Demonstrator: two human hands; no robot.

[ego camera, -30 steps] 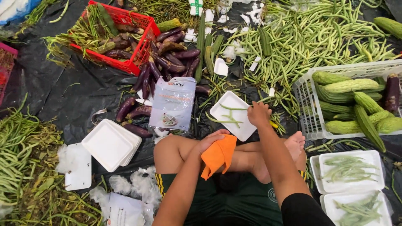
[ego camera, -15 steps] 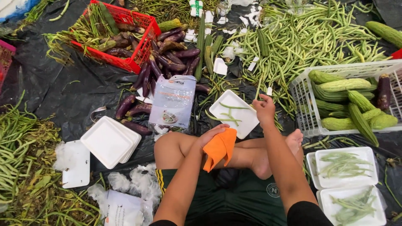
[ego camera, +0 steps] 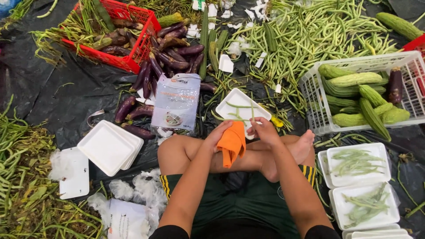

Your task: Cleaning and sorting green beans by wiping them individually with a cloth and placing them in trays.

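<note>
At far left a stack of white foam trays (ego camera: 108,145) lies on the black sheet. Your left hand (ego camera: 220,134) pinches the folded orange cloth (ego camera: 231,144) over your crossed legs, its fingertips hidden behind the fabric. Your right hand (ego camera: 264,130) hovers just beside it, fingers loosely curled around nothing. Ahead sits a tray of green beans (ego camera: 242,109); the filled trays (ego camera: 361,186) at right are cut off below.

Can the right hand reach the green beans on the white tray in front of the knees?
Probably yes. The right hand is at the near edge of the white tray, nothing lies between it and the green beans, and it holds nothing.
</note>
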